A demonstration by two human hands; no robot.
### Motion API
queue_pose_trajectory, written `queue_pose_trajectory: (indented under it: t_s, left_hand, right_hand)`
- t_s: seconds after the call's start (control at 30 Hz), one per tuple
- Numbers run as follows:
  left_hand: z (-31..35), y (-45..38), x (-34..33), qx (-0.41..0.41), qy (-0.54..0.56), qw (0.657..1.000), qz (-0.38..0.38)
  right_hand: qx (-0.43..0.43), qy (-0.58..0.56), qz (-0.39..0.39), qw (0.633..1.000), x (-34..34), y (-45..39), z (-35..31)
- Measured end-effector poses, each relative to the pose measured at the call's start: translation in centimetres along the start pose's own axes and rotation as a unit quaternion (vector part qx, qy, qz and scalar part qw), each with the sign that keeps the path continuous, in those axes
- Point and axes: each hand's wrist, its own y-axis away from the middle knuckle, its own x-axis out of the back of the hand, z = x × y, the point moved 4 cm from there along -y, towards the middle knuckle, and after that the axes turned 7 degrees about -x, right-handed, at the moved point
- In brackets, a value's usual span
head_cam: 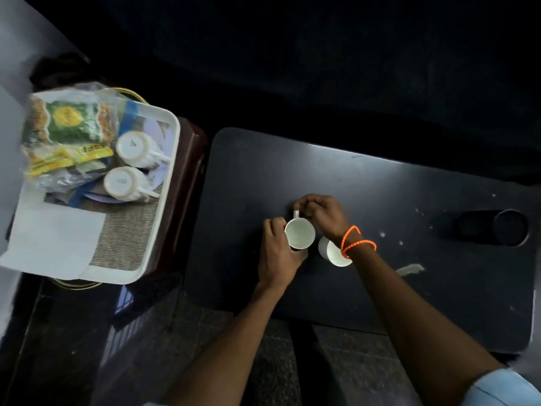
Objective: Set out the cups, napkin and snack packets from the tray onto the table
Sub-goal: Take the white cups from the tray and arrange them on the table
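Note:
A white cup (299, 233) stands upright on the black table (380, 200). My left hand (278, 253) wraps its left side and my right hand (320, 213) pinches its handle at the top. A second white cup (332, 251) stands just right of it, partly hidden under my right wrist. The white tray (172, 133) at the left holds two upside-down white cups (133, 148) (121, 183), green and yellow snack packets (67, 133) and a white napkin (49, 241).
The tray rests on a dark red stand (184, 183) left of the table. A round recessed cup holder (510, 231) sits at the table's right end. White specks and a pale smear (409, 269) mark the tabletop. Dark tiled floor lies below.

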Motion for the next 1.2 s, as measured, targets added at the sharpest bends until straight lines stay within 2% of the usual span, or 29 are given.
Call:
queue_pose_trajectory:
  t_s: [0.27, 0.57, 0.7, 0.83, 0.9, 0.97, 1.1, 1.2]
  left_hand:
    - [0.6, 0.5, -2.1, 0.000, -0.040, 0.999, 0.000]
    - [1.3, 0.6, -2.6, -0.010, -0.029, 0.999, -0.010]
    - [1.2, 0.6, -2.2, -0.013, -0.020, 0.999, -0.042]
    - [0.6, 0.6, 0.6, -0.021, -0.013, 0.993, -0.112]
    - [0.0, 0.4, 3.9, -0.018, 0.001, 0.998, -0.060]
    - [-0.7, -0.3, 8.7, -0.007, 0.009, 0.998, 0.058]
    - [-3.2, -2.6, 19.4, 0.050, -0.026, 0.957, 0.283]
    - [-6.0, -4.8, 24.7, 0.157, -0.011, 0.928, 0.339]
  right_hand:
    - [0.006, -0.021, -0.018, 1.000, 1.1, 0.4, 1.1]
    - [0.010, -0.031, -0.008, 0.999, 1.8, 1.0, 1.5]
    - [0.015, -0.003, 0.011, 1.000, 1.8, 1.0, 1.3]
    - [0.098, 0.040, 0.071, 0.992, 1.0, 1.3, -1.1]
    - [0.130, 0.032, 0.085, 0.987, -0.3, 1.4, -3.3]
    - [0.159, 0.023, 0.075, 0.984, -2.8, 1.3, -6.0]
    - [0.190, -0.017, -0.015, 0.981, -10.3, 1.3, -11.4]
    - [0.189, -0.033, -0.085, 0.978, -16.0, 2.2, -14.6]
